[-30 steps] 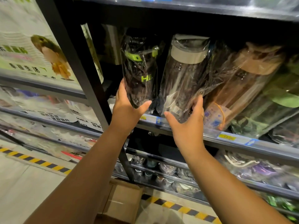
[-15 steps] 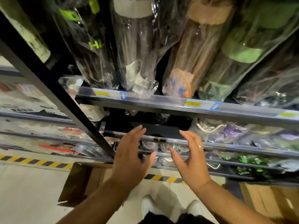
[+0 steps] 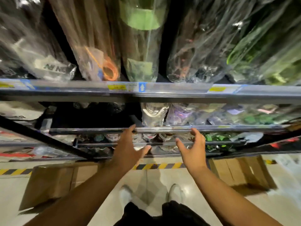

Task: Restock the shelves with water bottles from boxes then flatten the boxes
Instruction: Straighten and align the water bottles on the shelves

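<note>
- Shelving (image 3: 97, 98), spanning the frame: wrapped water bottles (image 3: 141, 38) sit in a row across the top, behind the price rail (image 3: 179, 88).
- Cardboard box (image 3: 53, 181) on the floor (image 3: 9, 201), lower left; second box (image 3: 241, 172), lower right; we cannot see their contents.
- Left hand (image 3: 128, 147) and right hand (image 3: 193, 150), centre: both empty, fingers loosely spread.
- Step, we judge: between bottles; next calls for stooping to a box.

Both hands (image 3: 128, 149) (image 3: 193, 149) seemingly open, empty
</note>
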